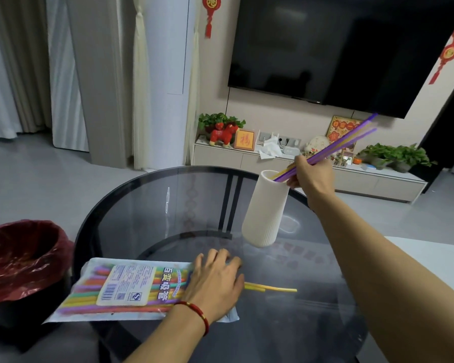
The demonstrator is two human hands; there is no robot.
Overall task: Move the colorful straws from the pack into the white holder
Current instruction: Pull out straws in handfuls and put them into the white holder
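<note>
Honestly, my worry here is the white holder (pixel 264 209): it looks tilted on the glass surface (pixel 147 205), and my right hand (pixel 311 174) is feeding a bundle of purple and yellow straws (pixel 344 142) in at a shallow slant, tips just inside the rim. A sideways push from that long bundle could tip the holder over or skate it across the glass (smooth glass gives little grip, I'd guess). The right hand is closed around the bundle near its lower end, arm stretched forward over the surface, wrist beside the holder's mouth. My left hand (pixel 215 284) lies flat, fingers spread, pressing the open end of the straw pack (pixel 121 286) at the near edge; it grasps nothing. Two yellow straws (pixel 270 287) poke out from under it and could roll free.
</note>
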